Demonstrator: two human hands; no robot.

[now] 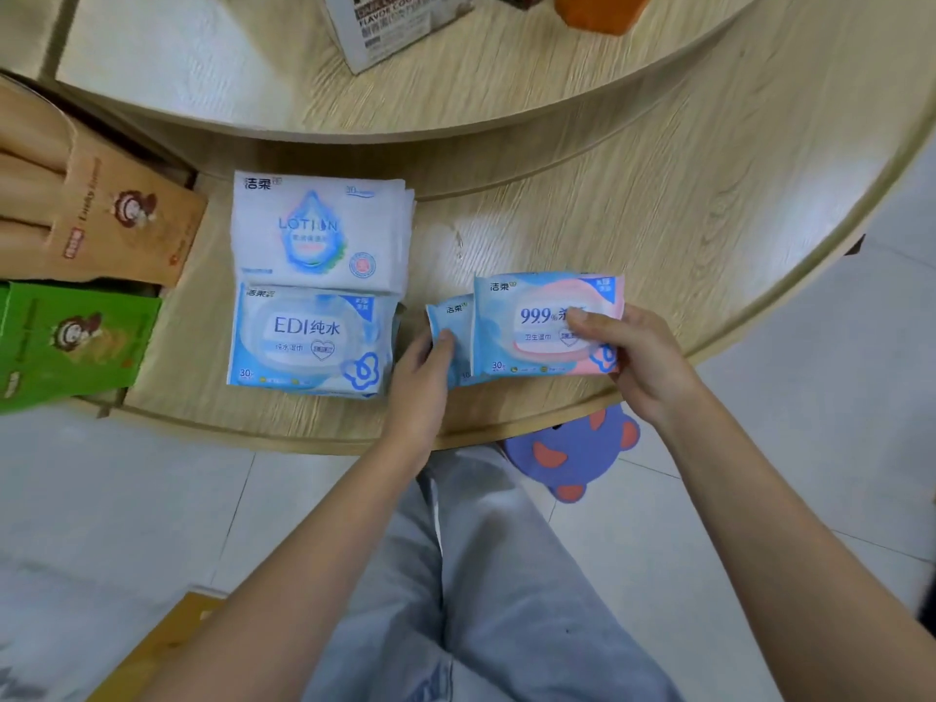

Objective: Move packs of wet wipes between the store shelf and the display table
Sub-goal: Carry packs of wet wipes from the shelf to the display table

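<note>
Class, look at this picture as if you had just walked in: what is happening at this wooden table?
A person stands at a round wooden display table handling packs of wet wipes. The right hand grips a pink-and-blue pack marked 99.9%. The left hand holds a blue pack that lies partly under it. To the left, an EDI pack and a white LOTION pack lie on the table, untouched.

You are wearing loose, pale blue-grey trousers (471, 575) with soft folds running down the legs. You are showing both forearms bare, with no sleeves reaching into view. Your left hand (423, 382) and right hand (640, 359) are bare, carrying no gloves, rings or watch.
</note>
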